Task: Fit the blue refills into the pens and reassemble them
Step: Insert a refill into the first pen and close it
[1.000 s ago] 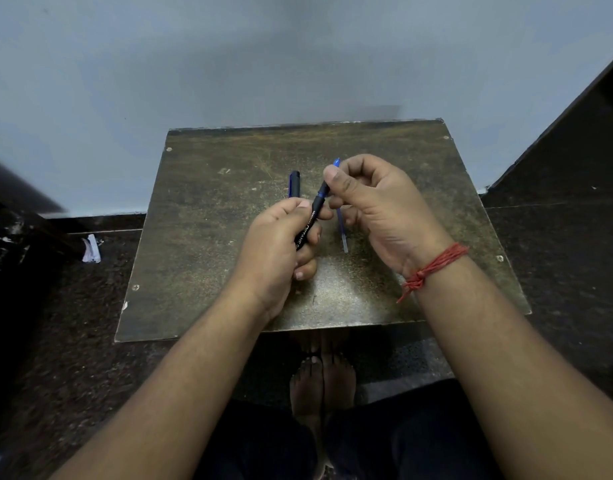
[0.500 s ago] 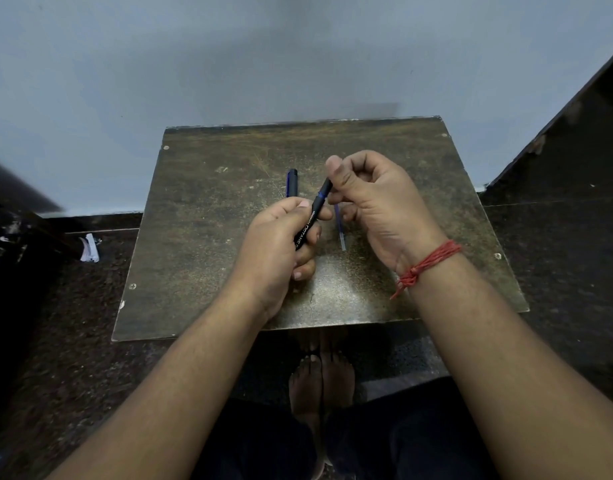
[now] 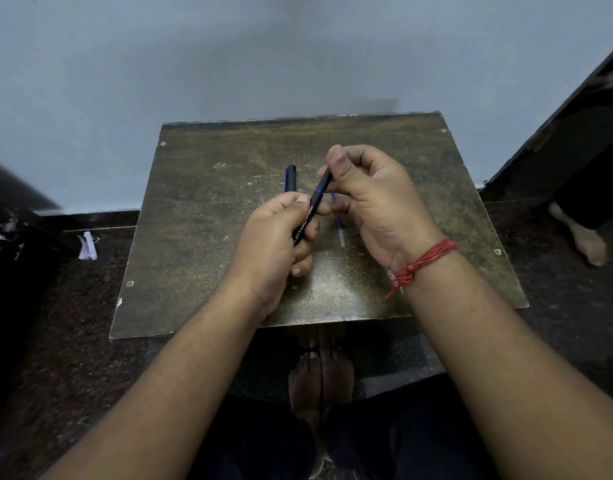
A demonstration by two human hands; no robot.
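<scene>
Pen barrel, black with white lettering: held tilted above the table, lower end toward the person, upper end away and to the right. Left hand grips it, fingers curled round the lower half and thumb laid across; likely a steadying hold, so the barrel cannot turn or slide under work at the other end.

Right hand: thumb and forefinger pinch the upper end of the same barrel, remaining fingers curled in behind. A short blue band shows just below the pinch; whether it is refill or a trim ring cannot be told. Judged step: seating the refill or closing that end piece.

Second pen, dark blue: lies flat on the table just beyond the left hand, lower part hidden by it. Probably waiting its turn.

Loose refill, blue with a pale end: lies on the table between the two hands, partly under the right-hand fingers, within easy reach for the next fitting.

Red thread band: tied at the right wrist.
</scene>
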